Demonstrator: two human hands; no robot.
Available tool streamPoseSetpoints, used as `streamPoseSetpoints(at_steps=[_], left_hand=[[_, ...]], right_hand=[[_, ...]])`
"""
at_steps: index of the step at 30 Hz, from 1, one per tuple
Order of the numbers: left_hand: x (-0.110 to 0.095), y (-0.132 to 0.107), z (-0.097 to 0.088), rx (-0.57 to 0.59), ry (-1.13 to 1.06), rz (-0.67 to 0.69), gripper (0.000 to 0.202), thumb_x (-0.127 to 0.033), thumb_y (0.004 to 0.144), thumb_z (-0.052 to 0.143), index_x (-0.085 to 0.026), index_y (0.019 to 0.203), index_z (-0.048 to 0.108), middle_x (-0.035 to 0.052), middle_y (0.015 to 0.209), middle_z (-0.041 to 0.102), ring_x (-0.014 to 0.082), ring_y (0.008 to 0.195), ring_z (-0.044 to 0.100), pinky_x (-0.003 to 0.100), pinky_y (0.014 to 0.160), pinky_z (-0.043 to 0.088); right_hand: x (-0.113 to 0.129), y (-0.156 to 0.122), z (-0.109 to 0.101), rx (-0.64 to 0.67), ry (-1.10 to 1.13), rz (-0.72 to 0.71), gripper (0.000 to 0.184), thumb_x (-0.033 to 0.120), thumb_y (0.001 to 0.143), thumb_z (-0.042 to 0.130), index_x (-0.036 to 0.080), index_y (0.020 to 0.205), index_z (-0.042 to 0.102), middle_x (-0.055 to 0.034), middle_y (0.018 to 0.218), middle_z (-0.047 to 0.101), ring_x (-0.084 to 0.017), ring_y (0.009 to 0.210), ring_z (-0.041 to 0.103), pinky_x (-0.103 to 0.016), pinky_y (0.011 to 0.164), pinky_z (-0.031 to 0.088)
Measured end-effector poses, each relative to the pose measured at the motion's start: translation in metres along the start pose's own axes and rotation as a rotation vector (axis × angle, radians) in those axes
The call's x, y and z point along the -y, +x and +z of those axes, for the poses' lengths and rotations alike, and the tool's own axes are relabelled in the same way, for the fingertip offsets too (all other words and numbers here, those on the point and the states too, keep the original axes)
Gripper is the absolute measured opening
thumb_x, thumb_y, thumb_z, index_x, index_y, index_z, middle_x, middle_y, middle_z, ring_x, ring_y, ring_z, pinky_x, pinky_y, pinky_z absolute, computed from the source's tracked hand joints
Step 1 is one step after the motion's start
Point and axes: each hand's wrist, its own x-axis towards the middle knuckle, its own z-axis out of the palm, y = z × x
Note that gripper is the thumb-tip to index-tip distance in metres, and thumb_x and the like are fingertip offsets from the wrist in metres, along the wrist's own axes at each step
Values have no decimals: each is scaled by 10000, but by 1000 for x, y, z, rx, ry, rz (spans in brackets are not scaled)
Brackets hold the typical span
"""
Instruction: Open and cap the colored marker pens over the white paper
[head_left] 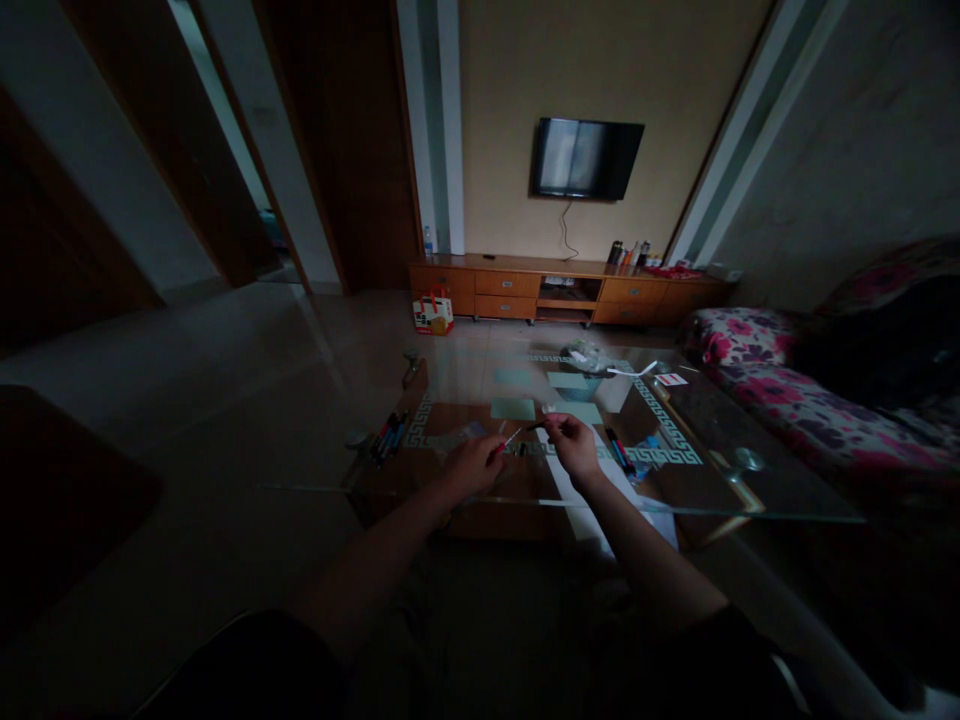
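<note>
Dark sleeves (259,665) nearest. Over glass table (780,490), near edge: left hand (475,466) grips red-white piece (512,438), right hand (573,444) pinches dark piece (535,426). Seemingly joining or parting; calls for aligned ends.

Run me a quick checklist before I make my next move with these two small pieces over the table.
1. Left hand gripping the red-ended piece: ok, held in the fingers.
2. Right hand gripping the dark slim piece: ok, pinched at the fingertips.
3. Whether the two pieces touch: cannot tell, too small and dim.
4. Spare pens within view: ok, one group on the left, another on the right.
5. Lighting for fine work: not ok, I'd say; the hands and glass tabletop look dim.
</note>
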Motion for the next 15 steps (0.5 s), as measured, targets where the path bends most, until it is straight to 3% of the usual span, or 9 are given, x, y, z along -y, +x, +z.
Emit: streamPoseSetpoints(at_steps=[15], left_hand=[[-7, -2, -6, 30, 12, 46, 282, -242, 890, 490, -250, 1103, 675, 46, 913, 694, 174, 768, 613, 251, 687, 426]], right_hand=[[6, -2, 1, 60, -10, 11, 478, 597, 733, 693, 168, 943, 694, -87, 927, 711, -180, 732, 611, -307, 667, 481]])
